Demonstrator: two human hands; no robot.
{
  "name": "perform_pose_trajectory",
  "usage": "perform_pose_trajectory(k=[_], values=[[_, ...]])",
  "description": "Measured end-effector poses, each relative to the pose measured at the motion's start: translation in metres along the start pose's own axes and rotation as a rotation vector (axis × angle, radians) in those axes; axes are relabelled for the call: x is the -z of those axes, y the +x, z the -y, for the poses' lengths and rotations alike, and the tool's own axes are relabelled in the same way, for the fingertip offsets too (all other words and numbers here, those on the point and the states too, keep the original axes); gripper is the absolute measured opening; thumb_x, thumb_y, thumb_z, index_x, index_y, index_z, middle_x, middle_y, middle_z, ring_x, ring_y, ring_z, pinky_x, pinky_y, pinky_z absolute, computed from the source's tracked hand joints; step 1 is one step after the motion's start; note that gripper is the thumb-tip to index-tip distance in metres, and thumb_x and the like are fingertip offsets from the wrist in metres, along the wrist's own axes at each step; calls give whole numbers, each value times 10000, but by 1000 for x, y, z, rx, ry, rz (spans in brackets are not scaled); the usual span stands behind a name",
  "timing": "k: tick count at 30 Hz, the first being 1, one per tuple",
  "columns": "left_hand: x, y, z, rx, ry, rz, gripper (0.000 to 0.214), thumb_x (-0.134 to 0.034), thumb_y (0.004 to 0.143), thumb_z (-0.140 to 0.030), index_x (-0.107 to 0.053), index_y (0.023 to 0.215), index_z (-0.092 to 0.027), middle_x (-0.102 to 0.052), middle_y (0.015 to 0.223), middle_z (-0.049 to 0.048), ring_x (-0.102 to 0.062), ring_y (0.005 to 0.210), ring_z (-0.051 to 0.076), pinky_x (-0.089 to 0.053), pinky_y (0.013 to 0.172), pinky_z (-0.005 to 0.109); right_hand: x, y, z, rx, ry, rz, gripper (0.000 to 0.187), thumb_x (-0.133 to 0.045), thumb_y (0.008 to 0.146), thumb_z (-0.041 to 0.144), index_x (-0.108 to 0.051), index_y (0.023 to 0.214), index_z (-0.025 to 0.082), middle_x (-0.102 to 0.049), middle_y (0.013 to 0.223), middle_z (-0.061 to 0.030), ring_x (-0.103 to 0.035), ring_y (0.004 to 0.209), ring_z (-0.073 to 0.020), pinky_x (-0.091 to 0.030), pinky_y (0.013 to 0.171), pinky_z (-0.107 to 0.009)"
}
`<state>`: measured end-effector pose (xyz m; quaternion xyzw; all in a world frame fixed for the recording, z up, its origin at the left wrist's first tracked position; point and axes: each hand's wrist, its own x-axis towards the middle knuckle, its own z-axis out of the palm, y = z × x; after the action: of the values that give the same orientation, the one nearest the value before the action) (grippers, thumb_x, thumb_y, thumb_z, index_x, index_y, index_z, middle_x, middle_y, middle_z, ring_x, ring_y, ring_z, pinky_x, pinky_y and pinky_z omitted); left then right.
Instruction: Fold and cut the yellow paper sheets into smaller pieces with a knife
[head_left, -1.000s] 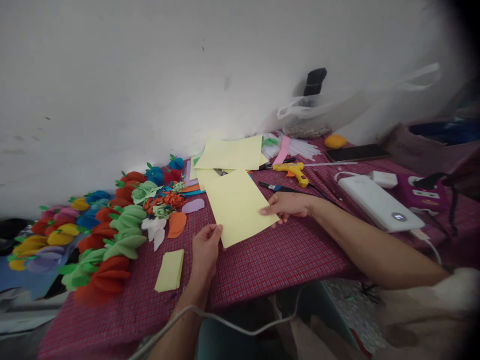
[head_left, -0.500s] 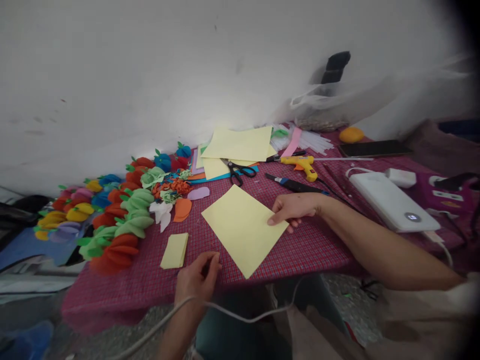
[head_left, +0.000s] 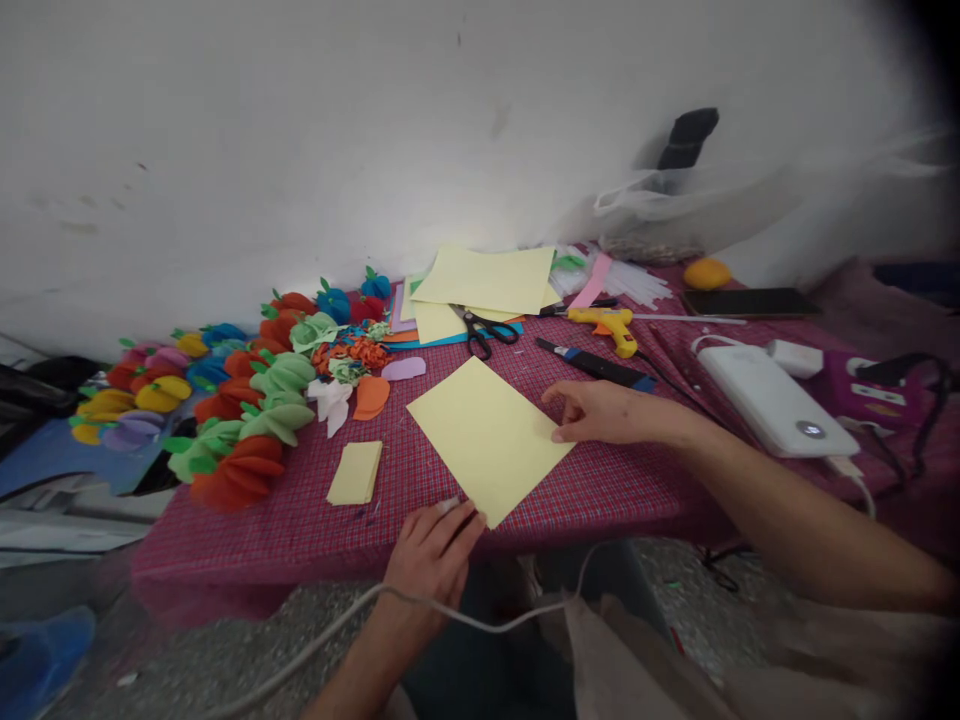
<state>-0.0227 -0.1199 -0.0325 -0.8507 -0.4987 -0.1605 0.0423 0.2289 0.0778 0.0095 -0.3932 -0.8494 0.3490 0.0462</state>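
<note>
A square sheet of pale yellow felt or paper (head_left: 487, 440) lies turned like a diamond on the checked tablecloth. My left hand (head_left: 431, 560) rests at its near corner with the fingers stretched out. A small whitish bit (head_left: 448, 505), too blurred to name, shows at those fingertips. Over the sheet's right corner is my right hand (head_left: 604, 412), thumb at the edge and index finger apart from it, gripping nothing. Left of the sheet lies a small stack of yellow rectangles (head_left: 355, 474). Beyond it are black-handled scissors (head_left: 484, 328) and a utility knife (head_left: 592, 367).
Colourful felt pumpkins (head_left: 240, 400) crowd the table's left side. More yellow sheets (head_left: 487, 280) lie at the back, near a yellow glue gun (head_left: 611, 328). A white power bank (head_left: 772, 395) and a phone (head_left: 750, 302) are at right. A white cable (head_left: 495, 627) crosses my left wrist.
My left hand has moved right and forward to the sheet's near corner, its fingers straightening. My right hand has loosened its pinch on the right corner. The camera view has shifted slightly.
</note>
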Motion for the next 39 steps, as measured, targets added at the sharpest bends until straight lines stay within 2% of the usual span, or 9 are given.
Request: perform_pose_trajectory(k=[3,5,8,11,14,18,25,33,39], values=[[-1,-1,1,-5,-15,-29,395,-410,773,-63,-556,1124,-173,-601,1140,68,-484,1053,219,-350,880,389,-6,-12,5,43,-91,-89,427,-638,683,344,-546,1071,195,-630,864,-61,-578,768,-206,-430,684,-306],[-2,-2,2,-13,-27,-54,390,-409,775,-63,-557,1119,-172,-606,1129,65,-483,1053,213,-349,880,382,-15,-18,14,182,-192,-167,342,-633,692,288,-583,1016,189,-602,987,-82,-544,922,-231,-406,813,-347],[-2,-3,3,-11,-40,-59,386,-415,775,-60,-554,1119,-165,-602,1133,63,-474,1054,213,-347,881,378,-38,-24,33,466,-229,-123,250,-615,730,246,-599,966,165,-563,1094,-95,-490,1040,-216,-374,904,-349],[-1,-2,2,-14,-48,-36,393,-419,767,-60,-552,1123,-163,-590,1149,63,-462,1056,221,-345,883,387,-60,-24,49,629,-230,-92,179,-565,780,221,-603,940,152,-565,1095,-102,-481,1057,-194,-381,907,-330],[0,-1,3,-18,-60,-27,397,-419,757,-63,-559,1113,-167,-583,1154,66,-457,1054,227,-350,877,397,-72,-21,58,661,-251,-90,151,-535,802,213,-604,922,152,-585,1050,-95,-498,1023,-180,-404,875,-321],[1,0,4,-37,-83,-40,390,-422,748,-67,-571,1093,-172,-587,1142,70,-462,1041,225,-362,861,394,-77,-17,59,696,-309,-75,125,-515,814,203,-608,876,148,-617,952,-83,-520,974,-168,-425,844,-310],[0,0,7,-52,-84,-59,387,-420,748,-85,-574,1090,-180,-591,1117,81,-469,1028,226,-367,847,390,-83,-16,59,819,-404,-173,208,-415,860,153,-623,854,162,-626,955,-73,-534,965,-152,-434,850,-318],[0,-1,8,-47,-86,-28,395,-425,741,-88,-581,1092,-180,-581,1093,89,-469,1018,228,-360,854,396,-82,-20,65,805,-382,-215,204,-435,855,128,-621,776,150,-638,856,-52,-536,856,-142,-457,752,-276],[2,0,8,-55,-86,-23,397,-422,737,-89,-582,1085,-194,-589,1089,78,-470,1014,226,-345,872,410,-88,-18,59,809,-346,-245,172,-465,844,149,-620,767,153,-641,855,-42,-526,856,-151,-443,750,-285]])
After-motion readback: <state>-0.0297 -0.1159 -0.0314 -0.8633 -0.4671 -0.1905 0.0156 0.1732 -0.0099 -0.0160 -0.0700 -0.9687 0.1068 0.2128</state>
